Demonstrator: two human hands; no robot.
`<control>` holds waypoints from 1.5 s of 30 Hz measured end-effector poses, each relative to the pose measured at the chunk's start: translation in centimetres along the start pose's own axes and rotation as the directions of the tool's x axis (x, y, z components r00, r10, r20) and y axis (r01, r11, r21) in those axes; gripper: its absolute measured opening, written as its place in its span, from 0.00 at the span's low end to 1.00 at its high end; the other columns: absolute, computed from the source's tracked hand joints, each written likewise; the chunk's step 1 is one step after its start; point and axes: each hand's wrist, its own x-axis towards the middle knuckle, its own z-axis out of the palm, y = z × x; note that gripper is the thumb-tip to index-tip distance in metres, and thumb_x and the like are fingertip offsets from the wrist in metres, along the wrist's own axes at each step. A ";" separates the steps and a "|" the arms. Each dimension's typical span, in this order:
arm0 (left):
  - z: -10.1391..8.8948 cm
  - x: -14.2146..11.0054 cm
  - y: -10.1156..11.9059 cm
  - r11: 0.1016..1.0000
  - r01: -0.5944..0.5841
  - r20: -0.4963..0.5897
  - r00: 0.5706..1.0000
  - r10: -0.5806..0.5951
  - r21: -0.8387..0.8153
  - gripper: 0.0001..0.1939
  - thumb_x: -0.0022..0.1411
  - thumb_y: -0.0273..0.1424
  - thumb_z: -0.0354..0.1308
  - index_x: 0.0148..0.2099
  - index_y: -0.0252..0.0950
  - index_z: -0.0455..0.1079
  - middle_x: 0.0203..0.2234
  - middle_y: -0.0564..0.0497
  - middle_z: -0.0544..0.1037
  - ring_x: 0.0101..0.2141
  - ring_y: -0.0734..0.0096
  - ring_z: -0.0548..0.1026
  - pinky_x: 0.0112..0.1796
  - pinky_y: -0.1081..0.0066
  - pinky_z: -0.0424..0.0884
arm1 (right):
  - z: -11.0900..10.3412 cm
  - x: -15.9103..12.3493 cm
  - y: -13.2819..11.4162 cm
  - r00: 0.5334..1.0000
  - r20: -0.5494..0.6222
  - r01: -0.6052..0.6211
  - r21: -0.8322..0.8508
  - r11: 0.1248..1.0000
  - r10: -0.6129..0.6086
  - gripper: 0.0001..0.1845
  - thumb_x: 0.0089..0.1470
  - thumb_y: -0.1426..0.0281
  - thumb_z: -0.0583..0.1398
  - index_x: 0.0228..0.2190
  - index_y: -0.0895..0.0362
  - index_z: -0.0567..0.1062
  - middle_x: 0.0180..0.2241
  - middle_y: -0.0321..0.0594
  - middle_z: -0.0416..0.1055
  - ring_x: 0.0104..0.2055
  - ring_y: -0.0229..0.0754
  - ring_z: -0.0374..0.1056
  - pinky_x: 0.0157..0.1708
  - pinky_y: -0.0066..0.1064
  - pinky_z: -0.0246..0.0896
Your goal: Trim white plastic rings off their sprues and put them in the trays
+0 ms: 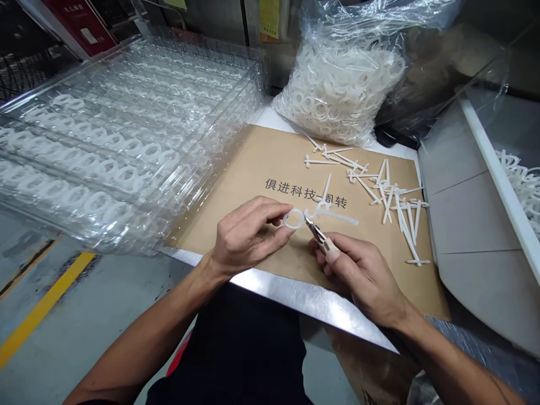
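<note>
Between the thumb and fingers of my left hand point(251, 233) is a translucent white plastic ring point(294, 219), held above the cardboard. My right hand point(358, 267) is closed around a pair of nippers point(319, 235) with pale grips. The nipper tips are at the right edge of the ring, where a thin white plastic sprue point(333, 212) lies close by. Whether the sprue is still joined to the ring I cannot tell. Several white sprue pieces point(392, 197) lie scattered on the cardboard sheet point(253, 169), to the right and beyond my hands.
Stacked clear plastic trays point(126, 129) with rows of white rings stand at the left. A clear bag point(337, 90) full of rings sits at the back. On the right is a white-edged bin point(498, 163) with more white parts. The metal table edge point(295, 298) runs in front of me.
</note>
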 end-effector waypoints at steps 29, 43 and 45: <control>-0.1 0.1 -0.2 0.999 -0.004 0.020 1.000 0.005 -0.032 0.10 0.66 0.28 0.65 0.50 0.33 0.76 0.34 0.47 0.82 0.30 0.74 0.78 0.34 0.74 0.76 | 0.4 0.1 -0.7 0.999 -0.025 0.037 -0.197 0.980 -0.042 0.20 0.73 0.62 0.49 0.37 0.57 0.75 0.27 0.37 0.67 0.27 0.40 0.62 0.28 0.33 0.58; 0.2 0.1 -0.3 0.992 0.078 -0.045 0.996 -0.083 -0.103 0.08 0.65 0.31 0.68 0.46 0.35 0.78 0.31 0.51 0.81 0.29 0.76 0.77 0.33 0.73 0.75 | 0.4 0.4 0.5 0.994 -0.048 -0.098 0.066 0.993 0.101 0.24 0.71 0.56 0.52 0.25 0.55 0.67 0.27 0.37 0.66 0.27 0.38 0.61 0.24 0.31 0.60; 0.2 0.1 -0.2 0.994 0.068 -0.055 0.996 -0.072 -0.083 0.08 0.65 0.31 0.68 0.46 0.35 0.77 0.30 0.51 0.81 0.29 0.75 0.77 0.33 0.73 0.75 | 0.4 0.3 0.6 0.993 -0.040 -0.109 0.087 0.990 0.113 0.23 0.71 0.56 0.53 0.26 0.55 0.66 0.27 0.37 0.66 0.27 0.38 0.61 0.25 0.31 0.60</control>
